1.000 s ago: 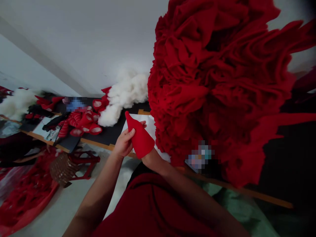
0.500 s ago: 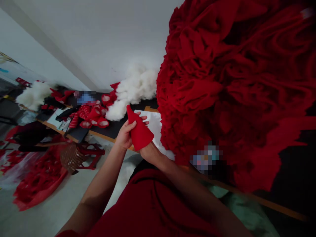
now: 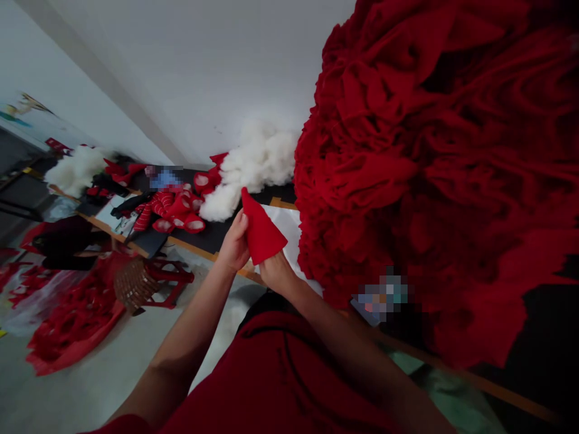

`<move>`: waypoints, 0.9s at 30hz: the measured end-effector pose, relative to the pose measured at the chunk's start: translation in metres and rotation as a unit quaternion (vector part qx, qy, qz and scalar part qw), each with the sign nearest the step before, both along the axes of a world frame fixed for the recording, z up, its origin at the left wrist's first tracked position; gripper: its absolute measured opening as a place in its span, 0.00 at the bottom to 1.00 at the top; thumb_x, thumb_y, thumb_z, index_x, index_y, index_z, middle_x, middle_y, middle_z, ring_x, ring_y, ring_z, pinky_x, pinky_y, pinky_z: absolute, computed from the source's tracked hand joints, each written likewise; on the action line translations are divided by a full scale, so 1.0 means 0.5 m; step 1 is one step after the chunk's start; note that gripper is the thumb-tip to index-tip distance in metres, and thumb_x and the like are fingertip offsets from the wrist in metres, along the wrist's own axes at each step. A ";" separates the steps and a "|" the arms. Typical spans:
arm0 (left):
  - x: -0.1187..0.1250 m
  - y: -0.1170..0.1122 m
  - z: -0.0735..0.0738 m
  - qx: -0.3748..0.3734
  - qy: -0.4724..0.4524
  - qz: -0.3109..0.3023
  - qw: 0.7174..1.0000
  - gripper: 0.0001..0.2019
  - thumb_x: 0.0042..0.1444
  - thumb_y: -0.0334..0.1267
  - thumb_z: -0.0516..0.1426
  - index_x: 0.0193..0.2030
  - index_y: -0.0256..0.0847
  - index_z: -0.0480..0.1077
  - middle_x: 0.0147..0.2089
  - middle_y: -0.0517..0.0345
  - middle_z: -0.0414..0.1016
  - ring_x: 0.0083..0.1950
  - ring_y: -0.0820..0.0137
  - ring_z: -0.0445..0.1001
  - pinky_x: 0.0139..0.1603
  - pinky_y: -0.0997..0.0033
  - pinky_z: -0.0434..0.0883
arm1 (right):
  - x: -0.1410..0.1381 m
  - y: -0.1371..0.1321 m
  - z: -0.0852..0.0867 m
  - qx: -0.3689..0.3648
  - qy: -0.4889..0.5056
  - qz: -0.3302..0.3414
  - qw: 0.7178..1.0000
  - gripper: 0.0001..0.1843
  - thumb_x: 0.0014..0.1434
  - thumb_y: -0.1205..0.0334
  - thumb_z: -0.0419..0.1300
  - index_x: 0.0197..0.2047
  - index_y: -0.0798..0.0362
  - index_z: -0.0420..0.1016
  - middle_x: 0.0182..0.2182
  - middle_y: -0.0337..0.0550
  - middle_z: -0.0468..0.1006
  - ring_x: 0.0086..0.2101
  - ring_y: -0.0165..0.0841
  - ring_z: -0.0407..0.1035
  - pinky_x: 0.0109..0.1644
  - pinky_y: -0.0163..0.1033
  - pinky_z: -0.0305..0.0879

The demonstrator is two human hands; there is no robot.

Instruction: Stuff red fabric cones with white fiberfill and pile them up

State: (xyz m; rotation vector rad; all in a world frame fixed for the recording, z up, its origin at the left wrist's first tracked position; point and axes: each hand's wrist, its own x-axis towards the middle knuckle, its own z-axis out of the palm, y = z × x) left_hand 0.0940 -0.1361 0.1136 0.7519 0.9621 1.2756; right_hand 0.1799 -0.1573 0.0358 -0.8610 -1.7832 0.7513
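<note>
The left hand [image 3: 234, 246] is clamping a red felt cone [image 3: 263, 232], tip up, while the right hand [image 3: 277, 271] is meeting its base, that grip hidden behind the felt. White stuffing [image 3: 257, 169] is lying at 12 o'clock on the table [image 3: 212, 240]; a red fabric heap [image 3: 407, 157] is looming at 2 o'clock.

I see a smooth, matt red cloth cone [image 3: 262, 229]. Just behind it sits rough, fluffy white fibre stuffing [image 3: 257, 166], and a heap of deep red cloth [image 3: 420, 169] falls in soft, matt folds.
</note>
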 end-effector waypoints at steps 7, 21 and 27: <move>-0.002 -0.050 -0.002 0.184 0.216 0.127 0.951 0.21 0.34 0.27 0.64 0.39 0.44 0.69 0.48 0.55 0.63 0.51 0.66 0.63 0.51 0.68 0.64 | 0.001 0.054 0.013 0.055 0.000 -0.060 0.997 0.21 0.56 0.69 0.44 0.53 0.58 0.61 0.51 0.57 0.66 0.55 0.42 0.57 0.56 0.54 0.57; -0.074 -0.046 0.031 0.103 0.323 0.132 0.931 0.05 0.45 0.38 0.60 0.28 0.39 0.74 0.25 0.60 0.71 0.28 0.72 0.67 0.32 0.75 0.65 | -0.024 0.075 0.094 0.006 -0.016 -0.023 1.000 0.19 0.55 0.73 0.45 0.48 0.56 0.67 0.42 0.52 0.74 0.47 0.40 0.66 0.53 0.50 0.61; -0.081 -0.042 0.025 0.029 0.256 0.101 0.961 0.11 0.45 0.44 0.59 0.30 0.37 0.73 0.23 0.61 0.70 0.26 0.74 0.67 0.31 0.74 0.67 | -0.021 0.085 0.103 -0.034 -0.057 -0.010 0.998 0.14 0.54 0.74 0.47 0.39 0.56 0.70 0.39 0.51 0.75 0.45 0.39 0.68 0.50 0.45 0.63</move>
